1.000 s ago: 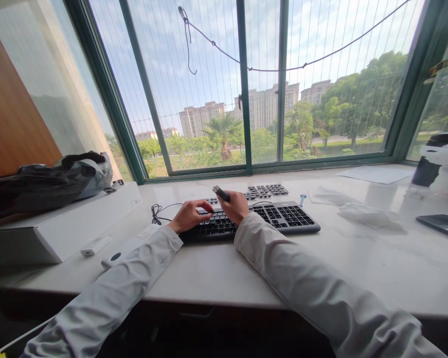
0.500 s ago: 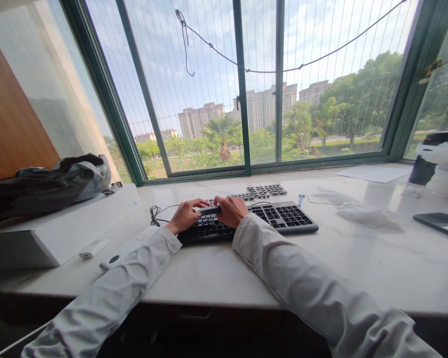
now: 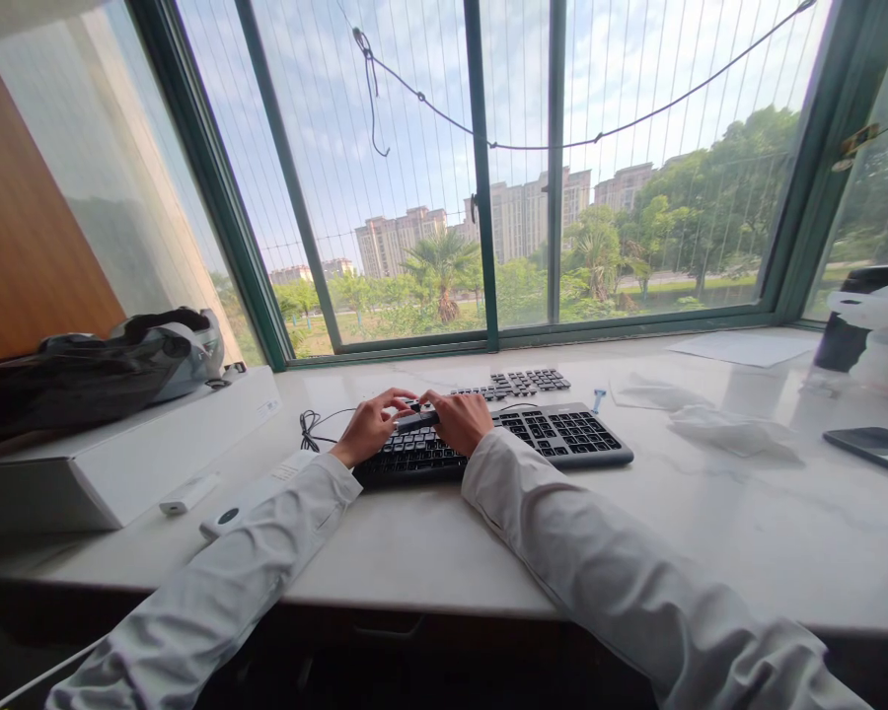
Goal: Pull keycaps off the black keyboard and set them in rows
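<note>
A black keyboard [image 3: 562, 434] lies on the white countertop, its right part showing bare key sockets. Over its left part, my left hand [image 3: 368, 430] and my right hand [image 3: 459, 422] meet at the fingertips. Between them, just above the keyboard's back edge, is a small black keycap [image 3: 416, 406], pinched by the fingers of both hands; its exact shape is too small to tell. Some keys show in place below my hands. Loose keycaps [image 3: 529, 382] are laid out in rows behind the keyboard, partly hidden by my right hand.
Behind the keyboard's right end lies a blue keycap puller or similar small tool [image 3: 599, 399]. Crumpled clear plastic [image 3: 732, 431] and a phone [image 3: 877, 449] lie right. At left are a cable [image 3: 309, 431], a white box [image 3: 118, 454] and a white device [image 3: 226, 518].
My fingertips have lifted and curled slightly, and a small black piece now shows between them. The view has shifted a little; the keyboard stays put.
</note>
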Demonstrator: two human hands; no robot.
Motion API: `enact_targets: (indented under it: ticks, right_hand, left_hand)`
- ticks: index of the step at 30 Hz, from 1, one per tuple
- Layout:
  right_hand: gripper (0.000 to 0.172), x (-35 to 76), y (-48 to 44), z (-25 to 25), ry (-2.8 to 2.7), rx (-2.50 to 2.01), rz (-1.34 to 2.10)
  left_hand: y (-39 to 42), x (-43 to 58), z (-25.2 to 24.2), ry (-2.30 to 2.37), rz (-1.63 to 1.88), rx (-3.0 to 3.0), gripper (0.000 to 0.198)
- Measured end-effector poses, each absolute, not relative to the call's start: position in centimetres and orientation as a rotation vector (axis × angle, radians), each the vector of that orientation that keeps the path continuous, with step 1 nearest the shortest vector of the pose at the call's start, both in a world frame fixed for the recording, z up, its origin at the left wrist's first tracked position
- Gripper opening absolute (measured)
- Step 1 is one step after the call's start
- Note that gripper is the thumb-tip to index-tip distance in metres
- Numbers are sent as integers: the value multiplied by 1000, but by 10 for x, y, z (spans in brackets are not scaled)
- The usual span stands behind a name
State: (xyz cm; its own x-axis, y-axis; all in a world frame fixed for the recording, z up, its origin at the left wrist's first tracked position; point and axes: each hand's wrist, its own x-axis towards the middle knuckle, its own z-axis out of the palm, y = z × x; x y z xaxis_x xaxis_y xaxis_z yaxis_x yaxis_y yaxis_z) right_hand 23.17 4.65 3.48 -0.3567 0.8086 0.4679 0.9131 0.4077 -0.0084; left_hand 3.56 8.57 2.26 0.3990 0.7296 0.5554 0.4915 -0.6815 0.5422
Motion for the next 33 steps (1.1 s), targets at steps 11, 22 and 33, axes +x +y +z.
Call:
enact_targets:
  ticks: [11,22,33]
  right_hand:
    - [38,233,49,32,-2226,-1433,-395]
    - [31,228,45,35,-2268,-1438,-372]
    - [29,198,26,27,-2556,-1141,-409]
  left_hand:
    - [80,35,28,1146,1230,2467,39]
    - [78,36,30,1292,1300,2444,26]
    - [95,26,24,1380,1294,2410,34]
